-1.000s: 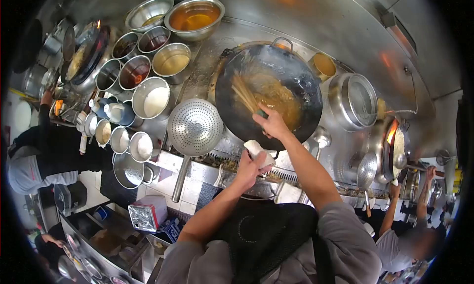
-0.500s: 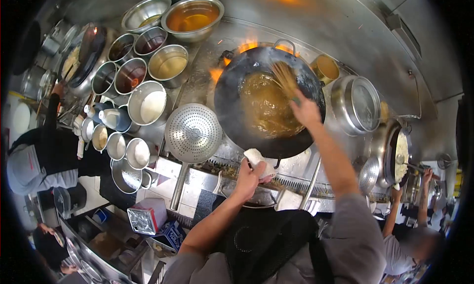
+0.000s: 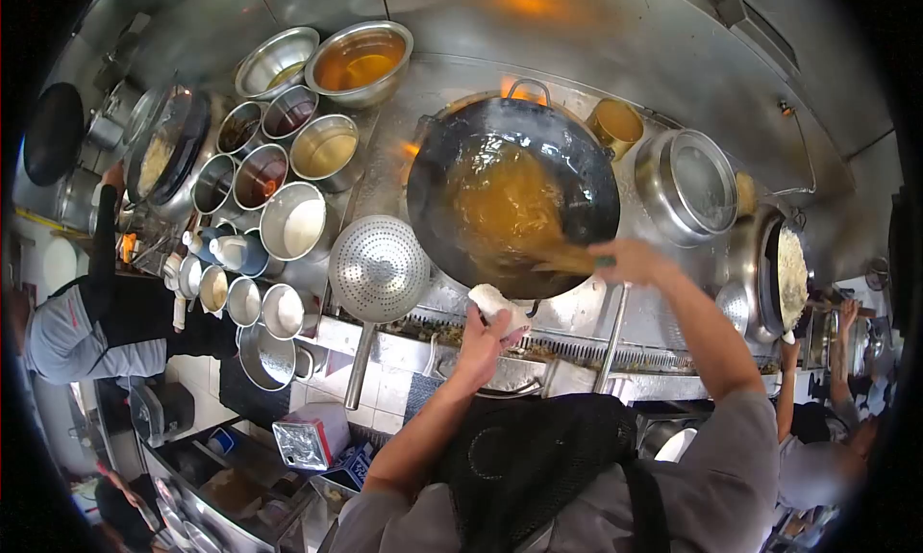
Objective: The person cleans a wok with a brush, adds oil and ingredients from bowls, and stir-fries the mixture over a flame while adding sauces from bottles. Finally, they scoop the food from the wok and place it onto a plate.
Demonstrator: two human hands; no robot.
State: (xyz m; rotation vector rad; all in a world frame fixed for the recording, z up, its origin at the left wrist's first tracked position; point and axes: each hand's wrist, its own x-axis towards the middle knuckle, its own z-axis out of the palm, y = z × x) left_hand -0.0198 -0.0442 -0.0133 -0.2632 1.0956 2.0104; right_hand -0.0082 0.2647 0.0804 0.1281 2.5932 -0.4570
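Note:
A large dark wok sits on the burner in front of me, with swirling brown liquid in its bowl. My right hand is closed around the handle of a bamboo wok brush, just over the wok's right rim. The bristles are blurred and dip into the liquid near the front wall. At the wok's near edge my left hand is wrapped round a folded white cloth, close by the small near handle. A perforated strainer lies left of the wok, its long handle pointing toward me.
Several metal pots of sauces and powders crowd the left side, with a bowl of amber liquid behind. A lidded steel pot and a brass-coloured container stand right. Co-workers are at both sides. Flames show behind the wok.
My right hand has swept the brush from the wok's far right wall down toward the front. Flames around the wok look smaller. My left hand still holds the cloth at the near rim.

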